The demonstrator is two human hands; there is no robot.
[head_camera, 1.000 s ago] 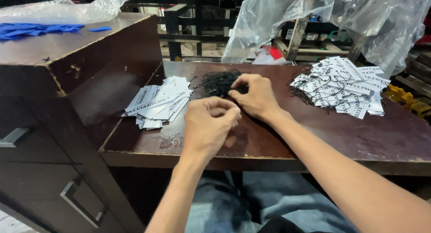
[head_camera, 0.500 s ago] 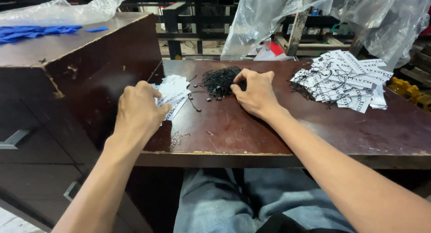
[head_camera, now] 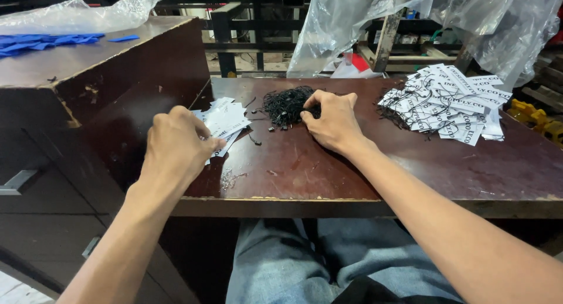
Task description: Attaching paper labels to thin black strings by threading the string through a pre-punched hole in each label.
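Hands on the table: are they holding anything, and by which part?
The left hand touches the near edge of the white tag stack. The right hand pinches strands at the black string pile. Neither lifts anything.

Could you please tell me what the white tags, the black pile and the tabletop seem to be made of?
The white tags under the left hand look like matte paper or thin card: flat, stiff, sharp-cornered. The black pile at the right hand seems to be thin cord or plastic loops, since fine tangled strands show. The tabletop looks like dark varnished wood, glossy and worn pale at its edge.
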